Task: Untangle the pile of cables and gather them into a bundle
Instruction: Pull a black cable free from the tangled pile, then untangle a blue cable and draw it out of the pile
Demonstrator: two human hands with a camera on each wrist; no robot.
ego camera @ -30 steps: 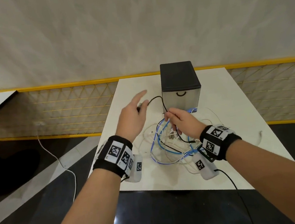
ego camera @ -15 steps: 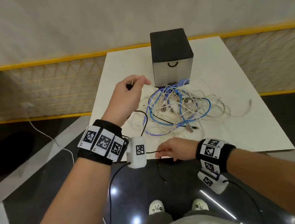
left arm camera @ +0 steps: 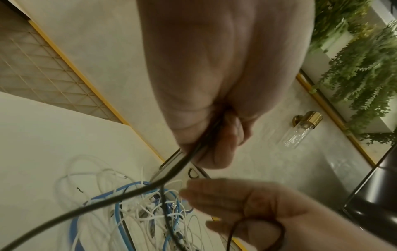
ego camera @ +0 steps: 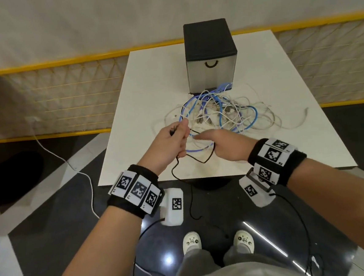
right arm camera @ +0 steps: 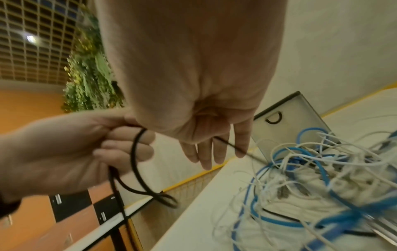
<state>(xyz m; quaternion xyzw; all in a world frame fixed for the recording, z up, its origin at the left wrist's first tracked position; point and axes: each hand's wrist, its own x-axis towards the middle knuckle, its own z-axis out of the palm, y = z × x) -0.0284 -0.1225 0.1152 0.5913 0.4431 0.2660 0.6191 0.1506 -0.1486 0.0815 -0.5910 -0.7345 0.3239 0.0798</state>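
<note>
- Here, your left hand (ego camera: pixel 170 143) is clenched around a thin black cable (ego camera: pixel 202 160), with loops of it gathered in the fist and its plug end poking out above your thumb.
- Your right hand (ego camera: pixel 222 146) is released, fingers straight and reaching toward the left hand; the black cable runs beneath its fingers, touching them, but is not gripped.
- The black cable droops off the near edge of the white table (ego camera: pixel 149 79) and hangs toward the floor.
- The remaining pile of cables (ego camera: pixel 225 114), white and blue, lies tangled mid-table, just in front of a dark box (ego camera: pixel 210 54).
- The cables look light, limp and springy; loops will likely slide and snag on each other.
- Judging by this, take hold near a plug end and draw one strand out slowly, pinching firmly since the smooth jacket may slip.
</note>
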